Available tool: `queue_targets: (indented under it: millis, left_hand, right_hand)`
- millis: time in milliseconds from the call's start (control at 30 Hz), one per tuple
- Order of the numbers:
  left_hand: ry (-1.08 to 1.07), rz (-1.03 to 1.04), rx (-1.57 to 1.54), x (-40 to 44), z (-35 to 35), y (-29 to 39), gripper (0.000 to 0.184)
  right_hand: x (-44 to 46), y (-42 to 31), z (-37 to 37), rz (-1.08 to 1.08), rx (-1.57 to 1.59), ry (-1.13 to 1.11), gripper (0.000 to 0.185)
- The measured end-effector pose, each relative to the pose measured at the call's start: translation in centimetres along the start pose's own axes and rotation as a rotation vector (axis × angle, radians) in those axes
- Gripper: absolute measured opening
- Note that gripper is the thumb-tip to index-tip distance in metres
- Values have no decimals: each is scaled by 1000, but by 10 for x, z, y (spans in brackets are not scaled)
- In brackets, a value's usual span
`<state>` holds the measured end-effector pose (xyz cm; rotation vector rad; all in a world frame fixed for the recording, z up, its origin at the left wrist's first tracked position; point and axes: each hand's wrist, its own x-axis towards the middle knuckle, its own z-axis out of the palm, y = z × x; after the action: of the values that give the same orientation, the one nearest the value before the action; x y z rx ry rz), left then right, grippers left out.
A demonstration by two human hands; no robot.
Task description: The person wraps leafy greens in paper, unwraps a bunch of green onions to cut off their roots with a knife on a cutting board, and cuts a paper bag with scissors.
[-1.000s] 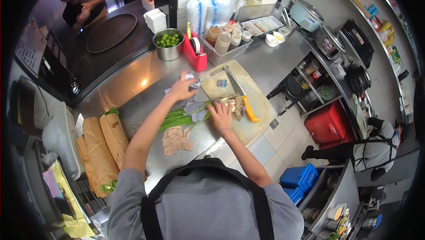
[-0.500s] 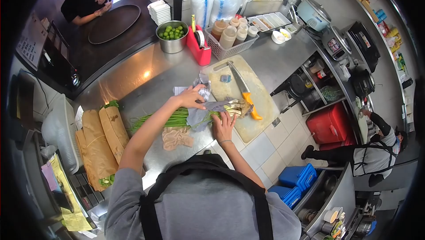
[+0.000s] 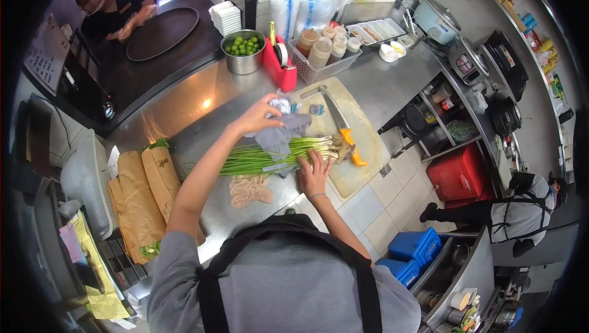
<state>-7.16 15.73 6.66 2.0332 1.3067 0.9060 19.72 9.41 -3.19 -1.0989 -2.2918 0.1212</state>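
Note:
A bunch of spring onions (image 3: 254,160) lies across the steel counter, its pale root ends over a worn cutting board (image 3: 343,179). My left hand (image 3: 261,116) pinches a crumpled grey sheet of wrapping (image 3: 283,135), raised partly off the green stalks. My right hand (image 3: 314,176) holds the bunch near the white stems, fingers laid over it. A knife (image 3: 334,109) with an orange handle rests on the board beside the roots. The board also carries a small blue item (image 3: 316,109). Close to the stalks is a crumpled beige cloth (image 3: 250,190).
Brown paper bundles (image 3: 136,198) of greens lie at left. Behind the board stand a pot of limes (image 3: 243,50), a red tape dispenser (image 3: 280,66) and a basket of squeeze bottles (image 3: 322,63). One person (image 3: 116,11) stands across the counter, another (image 3: 521,210) works at right.
My left hand has lifted the grey wrapping up and away from the stalks, exposing more of the spring onions. My right hand stays on the bunch. The person across the counter has leaned lower.

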Motion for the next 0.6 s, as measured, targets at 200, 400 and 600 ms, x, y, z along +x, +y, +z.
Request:
queue_targets:
  millis: [200,400,600]
  left_hand:
    - [419,-187,-34,0,-36,-29,24]
    - [741,-25,-281,2,-65,-4,72]
    - [794,-204,-293,-13,-62,-3,57]
  right_hand:
    - [25,6,2,-36,-38,-11,58]
    - [69,14,0,-69,-121,-192,62]
    - [93,-18,-26,-35,7,-227,52]
